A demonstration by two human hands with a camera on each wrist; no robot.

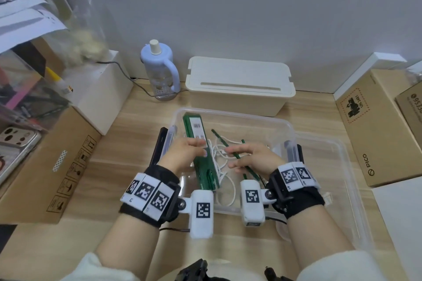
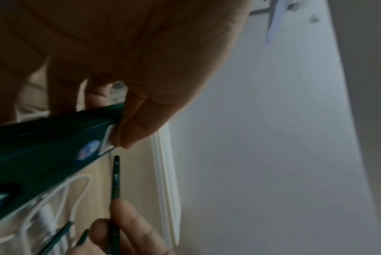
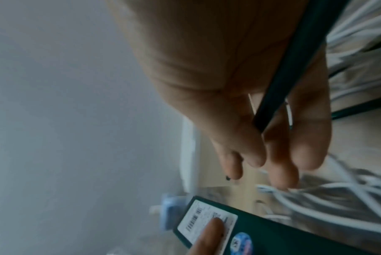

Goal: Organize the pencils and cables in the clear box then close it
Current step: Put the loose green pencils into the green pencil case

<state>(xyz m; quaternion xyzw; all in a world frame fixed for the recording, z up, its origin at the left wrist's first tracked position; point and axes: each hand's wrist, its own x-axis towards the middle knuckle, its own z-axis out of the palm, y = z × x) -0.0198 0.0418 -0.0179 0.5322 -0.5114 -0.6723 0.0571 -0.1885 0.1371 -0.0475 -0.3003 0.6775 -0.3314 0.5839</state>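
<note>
Over a clear box [image 1: 290,128] on a wooden surface [image 1: 127,143], the left hand [image 1: 185,155] grips a green pencil case [image 1: 201,150]; the right hand [image 1: 253,159] pinches a green pencil [image 1: 222,143]. A cream bin [image 1: 237,84] sits at twelve o'clock against the grey wall [image 1: 251,7].

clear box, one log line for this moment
left hand: grips green pencil box | right hand: holds pencil | clear box: open, cables inside
</note>
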